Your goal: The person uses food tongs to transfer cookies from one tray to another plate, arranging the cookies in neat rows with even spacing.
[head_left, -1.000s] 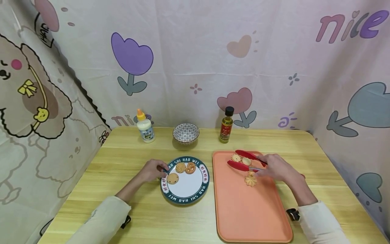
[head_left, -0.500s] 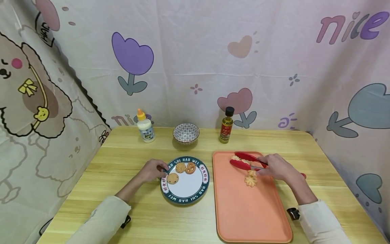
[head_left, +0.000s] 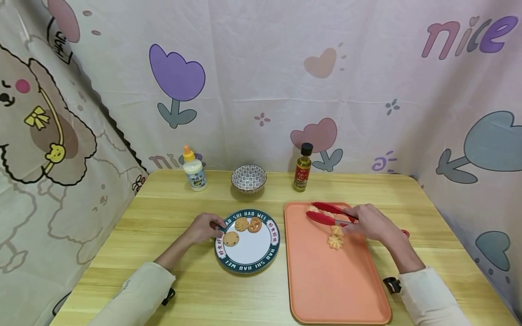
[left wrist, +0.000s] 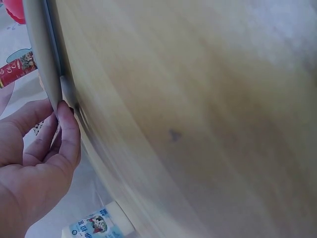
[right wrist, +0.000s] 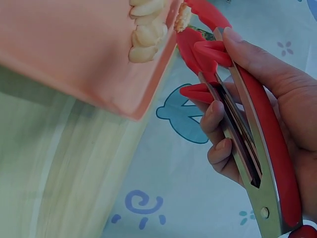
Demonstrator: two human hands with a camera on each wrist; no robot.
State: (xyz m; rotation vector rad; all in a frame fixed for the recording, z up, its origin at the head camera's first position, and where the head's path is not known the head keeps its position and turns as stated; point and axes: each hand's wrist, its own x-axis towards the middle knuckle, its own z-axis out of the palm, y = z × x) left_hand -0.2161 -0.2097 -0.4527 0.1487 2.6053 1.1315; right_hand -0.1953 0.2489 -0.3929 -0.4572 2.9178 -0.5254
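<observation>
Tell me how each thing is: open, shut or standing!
Tongs: partly open in the right hand, at least one cookie between the tips.
Plate: right way up, three cookies on it, pinched by left hand.
Tray: flat, cookies on it.
Oil bottle: upright, black cap on.
White bottle: upright, orange top on.
Bowl: right way up.

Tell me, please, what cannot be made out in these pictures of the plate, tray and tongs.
- Head view: the number of cookies between the tips of the tongs, which hide them.
- Head view: most of the tongs' handles, behind the right hand.
- Left wrist view: the upper face of the plate, seen edge-on.
- Left wrist view: part of the white bottle, cut off below.
- Right wrist view: much of the tray, cut off left and above.
</observation>
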